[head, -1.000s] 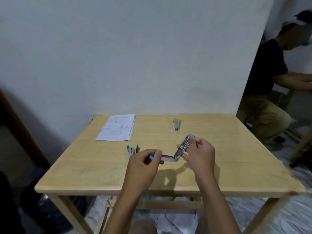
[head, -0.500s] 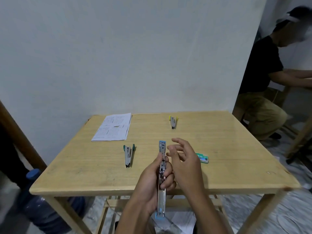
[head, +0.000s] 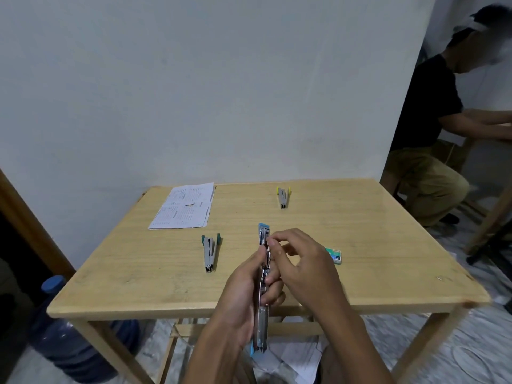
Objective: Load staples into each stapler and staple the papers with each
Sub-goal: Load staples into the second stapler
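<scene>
Stapler (head: 261,322) opened flat; your left grip (head: 241,297) clamps it steady for loading, right grip (head: 307,267) pinched at the rail, contents unclear.

Left hand (head: 243,297) grips the blue stapler (head: 262,325), right hand (head: 307,268) pinches its top

On our table (head: 388,259) the papers (head: 184,206) lie far left and the far stapler (head: 283,197) far right of centre. The near stapler (head: 210,252) lies left of the opened stapler (head: 262,321), which our left hand (head: 243,297) grips over the near edge while our right hand (head: 304,267) pinches at it. The staple box (head: 333,254) lies just right of our hands, and a water bottle (head: 63,342) stands on the floor beneath the table's left corner.
</scene>
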The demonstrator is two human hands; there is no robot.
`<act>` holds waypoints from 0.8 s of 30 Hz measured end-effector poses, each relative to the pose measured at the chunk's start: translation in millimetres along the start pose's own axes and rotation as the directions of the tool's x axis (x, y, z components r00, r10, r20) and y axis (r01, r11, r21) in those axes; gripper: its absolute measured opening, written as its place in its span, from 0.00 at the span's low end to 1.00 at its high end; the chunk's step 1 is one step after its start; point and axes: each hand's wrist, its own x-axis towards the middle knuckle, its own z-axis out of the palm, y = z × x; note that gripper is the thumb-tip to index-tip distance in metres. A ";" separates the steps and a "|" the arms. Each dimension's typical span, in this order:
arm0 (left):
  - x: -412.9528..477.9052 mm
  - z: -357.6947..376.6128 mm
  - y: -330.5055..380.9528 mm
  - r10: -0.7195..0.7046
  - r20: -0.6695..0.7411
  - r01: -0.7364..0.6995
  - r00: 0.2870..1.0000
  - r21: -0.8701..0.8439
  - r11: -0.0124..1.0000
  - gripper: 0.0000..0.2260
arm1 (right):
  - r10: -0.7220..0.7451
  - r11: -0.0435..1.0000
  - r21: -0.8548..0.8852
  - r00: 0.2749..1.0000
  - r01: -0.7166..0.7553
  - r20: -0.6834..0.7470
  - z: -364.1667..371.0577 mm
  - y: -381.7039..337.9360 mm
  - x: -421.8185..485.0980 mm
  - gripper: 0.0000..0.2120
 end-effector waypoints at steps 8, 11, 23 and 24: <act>1.3 -2.6 0.5 0.000 -0.101 -0.011 0.995 -0.103 0.995 0.21 | -0.161 0.986 0.028 0.986 0.162 -0.051 0.2 1.2 -11.6 0.02; 1.4 -1.8 4.3 0.004 -0.120 -0.026 0.993 -0.178 0.984 0.16 | -0.223 0.969 0.082 0.970 0.231 -0.100 3.5 2.2 -16.2 0.02; 5.8 -4.7 4.5 0.018 -0.166 -0.043 0.986 -0.147 0.988 0.11 | -0.110 0.985 0.131 0.994 0.112 -0.026 5.5 7.5 -18.2 0.04; 6.1 -4.1 5.1 0.010 -0.186 -0.042 0.982 -0.167 0.985 0.10 | -0.138 0.982 0.127 0.990 0.140 -0.024 5.4 6.7 -18.9 0.03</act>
